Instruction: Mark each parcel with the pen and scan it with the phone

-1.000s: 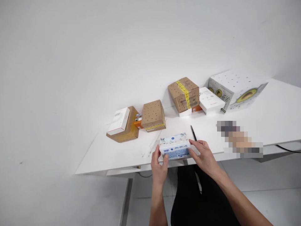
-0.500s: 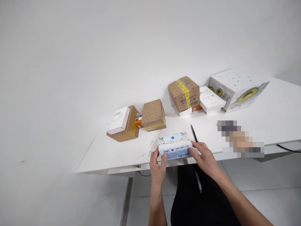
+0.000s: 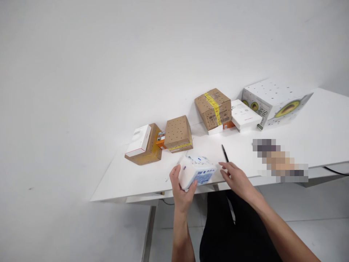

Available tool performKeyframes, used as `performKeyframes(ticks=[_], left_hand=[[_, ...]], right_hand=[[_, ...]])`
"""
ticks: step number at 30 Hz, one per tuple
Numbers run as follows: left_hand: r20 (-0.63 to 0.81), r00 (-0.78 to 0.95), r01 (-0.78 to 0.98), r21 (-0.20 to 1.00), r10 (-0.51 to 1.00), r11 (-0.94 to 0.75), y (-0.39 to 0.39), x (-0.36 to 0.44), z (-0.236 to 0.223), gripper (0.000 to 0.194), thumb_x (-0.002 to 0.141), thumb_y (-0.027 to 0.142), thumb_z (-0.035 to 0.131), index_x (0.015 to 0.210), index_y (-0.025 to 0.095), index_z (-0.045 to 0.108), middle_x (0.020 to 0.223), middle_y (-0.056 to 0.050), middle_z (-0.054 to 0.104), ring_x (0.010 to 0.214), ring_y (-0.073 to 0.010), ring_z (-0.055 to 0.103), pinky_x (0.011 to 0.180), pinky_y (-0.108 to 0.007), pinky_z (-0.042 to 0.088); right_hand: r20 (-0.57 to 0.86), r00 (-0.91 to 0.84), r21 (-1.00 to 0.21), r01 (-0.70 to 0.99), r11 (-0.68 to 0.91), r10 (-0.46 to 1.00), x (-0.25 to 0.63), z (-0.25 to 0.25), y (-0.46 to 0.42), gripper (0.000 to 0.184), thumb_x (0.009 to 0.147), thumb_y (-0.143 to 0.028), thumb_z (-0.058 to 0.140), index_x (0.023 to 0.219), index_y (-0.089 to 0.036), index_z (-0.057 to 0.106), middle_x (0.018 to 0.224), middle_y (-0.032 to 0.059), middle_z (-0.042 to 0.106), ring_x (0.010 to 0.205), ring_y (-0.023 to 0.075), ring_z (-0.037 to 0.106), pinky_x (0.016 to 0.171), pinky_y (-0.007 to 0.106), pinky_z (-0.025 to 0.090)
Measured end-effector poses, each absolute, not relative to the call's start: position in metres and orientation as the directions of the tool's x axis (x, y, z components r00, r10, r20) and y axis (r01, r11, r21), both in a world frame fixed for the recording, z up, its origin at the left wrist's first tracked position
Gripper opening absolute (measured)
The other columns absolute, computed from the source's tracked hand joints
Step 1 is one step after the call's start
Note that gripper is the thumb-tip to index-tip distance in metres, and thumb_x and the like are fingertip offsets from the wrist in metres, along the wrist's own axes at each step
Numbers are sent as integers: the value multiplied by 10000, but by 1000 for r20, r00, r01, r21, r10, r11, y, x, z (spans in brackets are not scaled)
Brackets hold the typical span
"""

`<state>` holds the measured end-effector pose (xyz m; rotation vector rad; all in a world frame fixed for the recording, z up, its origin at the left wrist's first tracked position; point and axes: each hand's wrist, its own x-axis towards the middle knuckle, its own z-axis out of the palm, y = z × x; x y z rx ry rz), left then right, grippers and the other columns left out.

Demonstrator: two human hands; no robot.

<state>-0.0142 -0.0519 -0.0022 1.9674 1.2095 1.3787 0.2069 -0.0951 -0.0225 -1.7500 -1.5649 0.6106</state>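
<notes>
A white and blue tissue pack (image 3: 196, 170) with a floral top is held near the table's front edge. My left hand (image 3: 183, 189) grips its left end, thumb on the front face and fingers along the far side. The pack is turned so that its plain white end faces left. My right hand (image 3: 236, 181) is just right of the pack, apart from it, with fingers bent and spread and nothing between them. Beyond the right fingertips a black pen (image 3: 225, 153) lies on the white table (image 3: 240, 154).
Along the wall stand brown cartons (image 3: 178, 134), one taped carton (image 3: 214, 107) resting on smaller boxes, flat white boxes (image 3: 245, 115) and a large avocado-printed box (image 3: 275, 102). A pixelated patch (image 3: 279, 160) covers something at right. A white box (image 3: 138, 138) lies on the left carton.
My right hand has let go of the tissue pack and moved slightly away to the right. In my left hand the pack has swung round, showing its left end.
</notes>
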Motion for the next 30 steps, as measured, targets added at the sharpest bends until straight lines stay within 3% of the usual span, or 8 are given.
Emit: performKeyframes(ticks=[4,7,12,16,19,22,26,30], left_hand=[[439,212,413,769,873,-488,-43,-1,-15,815,777,292,690,1454,307,239,1478,-133,196,1393,-312,270,1083,-509,347],[388,233,386,805,892,-451,-43,8,-21,823,786,296,682,1461,326,212,1506,-128,146,1398,-313,269,1087,-521,339],[460,232,434,740,857,-514,-45,17,-13,687,798,290,670,1401,297,340,1469,-131,235,1389,-306,282,1084,-520,341],[502,203,494,689,841,-530,-43,22,-9,478,818,274,648,1269,253,491,1322,-126,393,1319,-286,375,1045,-480,395],[513,222,484,680,829,-551,-42,25,-9,459,812,248,645,1245,243,495,1269,-122,419,1278,-272,411,1024,-463,419],[543,284,466,642,791,-608,-42,29,-7,425,813,209,631,1218,242,508,1288,-123,403,1296,-273,394,1042,-473,398],[552,292,415,662,781,-624,-46,36,-1,375,829,219,623,1193,244,535,1418,-123,248,1332,-282,359,1062,-482,373],[511,207,403,733,834,-549,-49,44,3,266,835,279,644,1093,237,594,1362,-109,299,1312,-278,382,1049,-453,389]], right_hand=[[30,313,-417,867,-273,949,220,-25,-75,462,928,-283,411,1358,-123,465,1047,163,569,956,291,590,742,367,481],[-65,329,-319,888,-332,942,220,-27,-60,467,918,-225,411,1371,-126,470,1035,185,564,938,307,589,713,366,466],[-98,340,-472,812,-344,935,225,-29,-52,487,856,-83,402,1323,-124,532,996,202,593,878,277,599,734,376,449],[-94,306,-659,694,-289,947,241,-34,-58,389,878,-176,369,1171,-147,623,888,97,633,739,177,605,702,308,473],[-84,336,-978,154,-143,938,250,-36,-68,329,848,-265,401,1049,-143,631,777,47,637,639,152,587,616,293,480],[-27,386,-956,-280,90,922,251,-26,-77,306,742,-309,626,1022,-185,607,836,39,665,714,156,615,684,309,492],[109,536,-947,-200,251,837,246,4,-85,210,752,-320,712,856,-226,556,667,-41,592,639,111,561,641,251,449],[224,551,-917,-160,365,804,237,32,-84,180,877,-369,571,784,-230,504,501,-83,463,485,91,455,525,228,379]])
